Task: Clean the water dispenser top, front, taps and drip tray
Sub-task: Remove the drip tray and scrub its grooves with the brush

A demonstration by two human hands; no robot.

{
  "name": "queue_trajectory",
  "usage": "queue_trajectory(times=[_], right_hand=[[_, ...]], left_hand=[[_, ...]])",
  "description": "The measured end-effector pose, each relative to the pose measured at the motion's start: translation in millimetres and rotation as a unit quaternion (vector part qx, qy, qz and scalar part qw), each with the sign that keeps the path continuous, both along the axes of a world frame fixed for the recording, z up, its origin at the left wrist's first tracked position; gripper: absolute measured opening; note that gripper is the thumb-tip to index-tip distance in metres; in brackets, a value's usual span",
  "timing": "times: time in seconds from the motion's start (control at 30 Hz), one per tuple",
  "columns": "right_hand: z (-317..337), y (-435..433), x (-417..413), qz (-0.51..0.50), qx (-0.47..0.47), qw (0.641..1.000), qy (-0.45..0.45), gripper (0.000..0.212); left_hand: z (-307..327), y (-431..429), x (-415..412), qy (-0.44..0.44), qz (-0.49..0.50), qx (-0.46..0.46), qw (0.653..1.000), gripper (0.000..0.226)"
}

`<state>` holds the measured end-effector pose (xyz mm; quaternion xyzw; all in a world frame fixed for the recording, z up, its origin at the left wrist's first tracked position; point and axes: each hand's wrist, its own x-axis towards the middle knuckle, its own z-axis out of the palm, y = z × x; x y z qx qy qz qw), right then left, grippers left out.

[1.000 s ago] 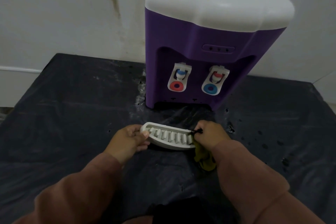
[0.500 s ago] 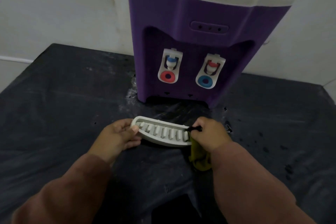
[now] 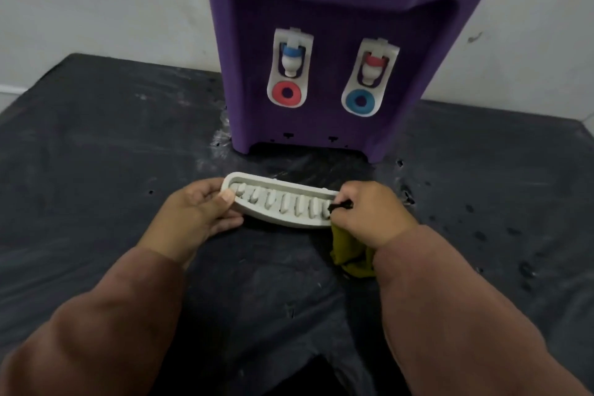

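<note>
- While the left hand (image 3: pixel 199 212) has its fingers (image 3: pixel 226 198) wrapped round one end of the tray (image 3: pixel 283 202), thumb on the rim, and the right hand (image 3: pixel 369 212) pinches a small black thing (image 3: pixel 341 204) at the other end, the tray lies between the two sets of fingers on the counter (image 3: pixel 96 154), out of the dispenser (image 3: pixel 337 10) that stands just beyond them.
- The tray looks light, so a hard scrub from the right fingers could skid or tip it if the left grip slackens.
- The black thing is too small to identify. If it is a thin tool, it may slip from the pinch or catch in the slats beside the right fingers.
- A cloth (image 3: pixel 352 255) hangs below the right fingers, seemingly held in the same hand. With both in one hand, one may drop onto the speckled counter and pick up grit.
- The counter cover under the fingers looks loose and wrinkled, so pressing down may drag it.
- Grime flicked from the slats could spatter the taps (image 3: pixel 291 58) beyond the fingers, which would then need another wipe.
</note>
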<state>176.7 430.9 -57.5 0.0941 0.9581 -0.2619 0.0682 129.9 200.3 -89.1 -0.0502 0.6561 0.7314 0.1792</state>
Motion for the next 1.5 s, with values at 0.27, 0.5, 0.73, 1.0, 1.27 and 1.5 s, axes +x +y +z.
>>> queue_trajectory(times=[0.27,0.5,0.73,1.0,1.27,1.5], right_hand=[[-6.0,3.1,-1.7,-0.025,0.029,0.998,0.051,0.013],[-15.9,1.5,14.0,-0.075,0.031,0.987,0.139,0.014],[-21.6,-2.1,26.7,-0.044,0.055,0.988,0.136,0.018],[-25.9,-3.2,18.8,-0.047,0.097,0.982,0.158,0.020],[-26.2,0.7,16.3,-0.098,0.048,0.966,0.236,0.015],[-27.0,0.1,17.3,-0.038,0.124,0.976,0.177,0.019]], left_hand=[[-15.9,-2.1,5.7,0.055,-0.015,0.020,0.998,0.021],[-16.1,-1.3,13.8,0.100,-0.052,0.020,0.993,0.025],[-17.3,-2.0,14.0,0.142,-0.065,-0.002,0.988,0.025],[-20.1,-1.2,6.4,0.159,-0.083,-0.015,0.984,0.027],[-19.4,-1.7,3.7,0.171,-0.112,-0.004,0.979,0.029],[-19.1,0.1,3.4,0.166,-0.111,0.000,0.980,0.030]])
